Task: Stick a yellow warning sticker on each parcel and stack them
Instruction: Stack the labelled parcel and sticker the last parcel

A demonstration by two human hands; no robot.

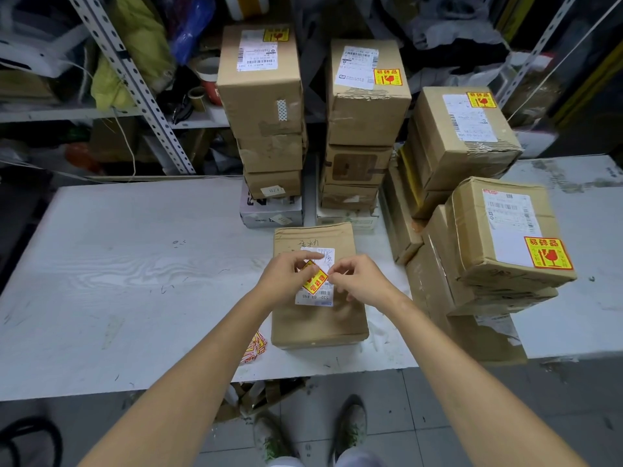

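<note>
A flat brown parcel (318, 323) lies on the white tabletop (135, 264), in the middle and near its front edge. On top of it is a white label (315, 298). Both hands are over this label and hold one yellow sticker (317, 281) between them, turned like a diamond. The left hand (286, 276) has its grip pinched on the upper left edge of the sticker. The right hand (360, 281) pinches the right corner with its fingertips, and its other fingers are curled. Whether the sticker already touches the label, I cannot tell.

Behind the parcel stand the left stack (266, 106) and the middle stack (364, 119). At the right are the far stack (462, 146) and the near stack (499, 251). Each top box carries a yellow sticker. Spare stickers (257, 347) lie just left of the parcel, partly under the left forearm.
</note>
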